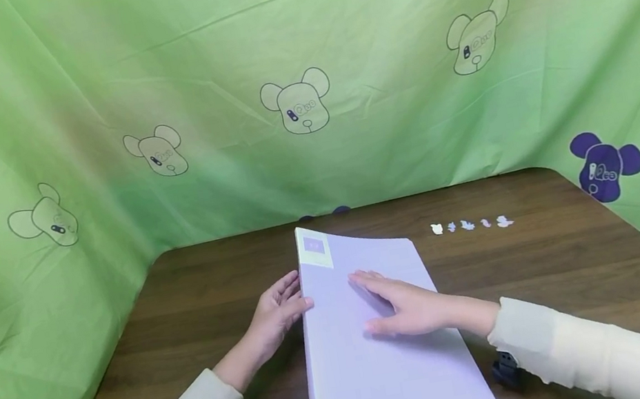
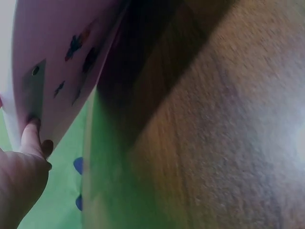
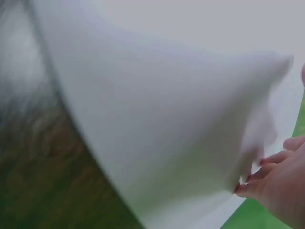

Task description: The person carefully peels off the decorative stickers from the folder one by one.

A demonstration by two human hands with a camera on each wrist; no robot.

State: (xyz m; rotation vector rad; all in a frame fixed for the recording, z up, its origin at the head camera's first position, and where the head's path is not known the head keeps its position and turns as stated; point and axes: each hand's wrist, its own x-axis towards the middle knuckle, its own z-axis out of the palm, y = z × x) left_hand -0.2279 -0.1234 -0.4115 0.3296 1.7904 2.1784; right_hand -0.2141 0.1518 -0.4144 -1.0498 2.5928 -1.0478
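Note:
A lavender folder [image 1: 386,377] lies upright to me in the middle of the table, its spine on the left and a pale label [image 1: 313,246] at the top left corner. My left hand [image 1: 272,315] holds the folder by the spine edge, thumb on the front and fingers behind. From the left wrist, the folder's other side [image 2: 57,38] shows dark little figures and a round hole in a grey strip, with a finger pressing there. My right hand [image 1: 402,301] lies over the front cover with fingers extended; in the right wrist view its fingertips are right at the cover's pale surface [image 3: 167,105].
Several small pale and purple cut-out pieces [image 1: 467,225] lie in a row at the back right of the wooden table [image 1: 197,296]. A green cloth [image 1: 228,172] printed with bear heads hangs around the back and sides.

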